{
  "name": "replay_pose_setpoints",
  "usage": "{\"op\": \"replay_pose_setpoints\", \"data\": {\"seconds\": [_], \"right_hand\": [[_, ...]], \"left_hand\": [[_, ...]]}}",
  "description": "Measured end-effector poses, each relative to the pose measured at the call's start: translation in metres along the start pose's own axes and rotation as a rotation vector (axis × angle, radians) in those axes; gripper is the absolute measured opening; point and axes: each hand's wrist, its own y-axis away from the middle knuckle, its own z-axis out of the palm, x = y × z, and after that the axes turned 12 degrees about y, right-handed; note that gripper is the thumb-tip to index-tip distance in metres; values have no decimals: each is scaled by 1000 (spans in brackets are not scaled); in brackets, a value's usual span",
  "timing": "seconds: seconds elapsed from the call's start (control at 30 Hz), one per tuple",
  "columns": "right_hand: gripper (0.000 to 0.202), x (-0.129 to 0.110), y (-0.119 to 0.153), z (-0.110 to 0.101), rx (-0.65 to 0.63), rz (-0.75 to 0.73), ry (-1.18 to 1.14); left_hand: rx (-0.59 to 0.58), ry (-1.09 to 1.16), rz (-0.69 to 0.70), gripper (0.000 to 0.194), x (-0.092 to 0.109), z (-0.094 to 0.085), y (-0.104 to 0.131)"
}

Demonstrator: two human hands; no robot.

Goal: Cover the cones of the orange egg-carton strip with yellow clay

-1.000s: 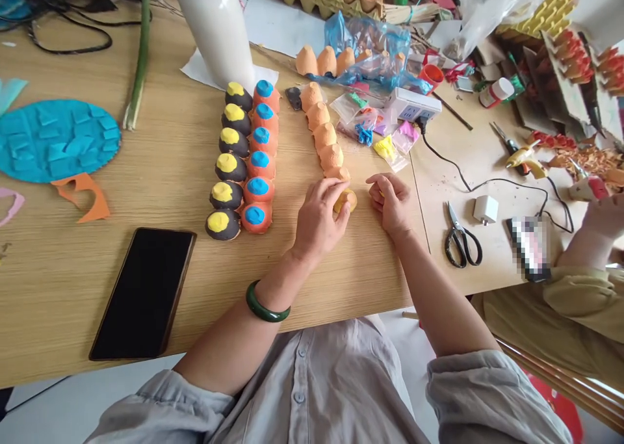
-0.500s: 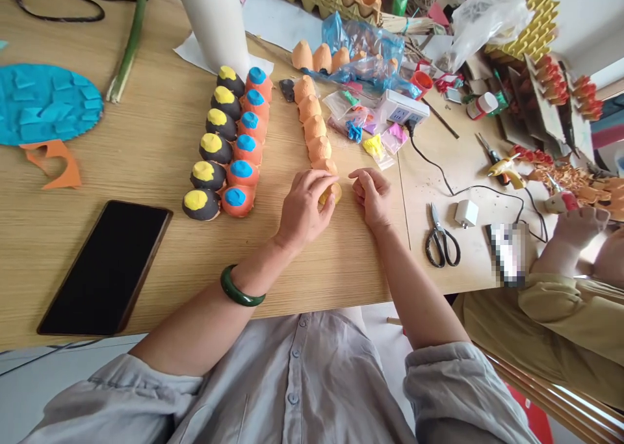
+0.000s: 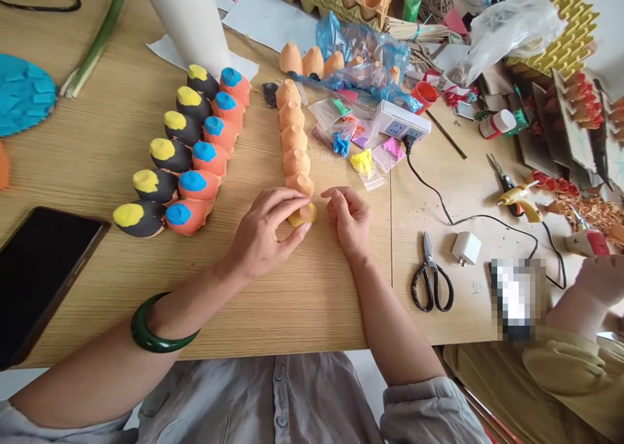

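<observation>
Orange egg-carton strip [image 3: 294, 137], near end in grasp of left hand [image 3: 263, 233], curled right hand [image 3: 349, 224] beside

The table [image 3: 312, 307] has a smooth wood-grain top with a faint sheen. The strip of bare orange cups [image 3: 294, 137] looks like moulded paper pulp, matt and rough. The black cups [image 3: 188, 132] and coral cups [image 3: 228, 136] look matt, with soft-looking, dull yellow and blue caps. The phone [image 3: 43, 275] has a glossy, smooth black face; the green bangle [image 3: 142, 330] is polished and shiny. The scissors [image 3: 429, 262] have metal blades and dark, slightly glossy handles. The power strip [image 3: 397, 117] is smooth white plastic, the blue bag [image 3: 336, 41] thin, crinkled, shiny plastic, the grey shirt [image 3: 312, 405] creased matt cloth.
</observation>
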Motion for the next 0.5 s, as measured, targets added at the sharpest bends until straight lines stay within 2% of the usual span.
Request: {"op": "replay_pose_setpoints", "data": {"seconds": [0.13, 0.27, 0.4, 0.5], "right_hand": [[34, 1, 2, -3, -2, -14, 16], [16, 2, 4, -6, 31, -27, 20], [32, -1, 6, -2, 20, -122, -10], [35, -5, 10, 6, -49, -92, -72]], "left_hand": [[-46, -25, 9, 30, 4, 0, 0], [-64, -25, -12, 26, 6, -2, -1], [-54, -20, 7, 19, 5, -3, -2], [-53, -19, 42, 18, 5, -3, -2]]}}
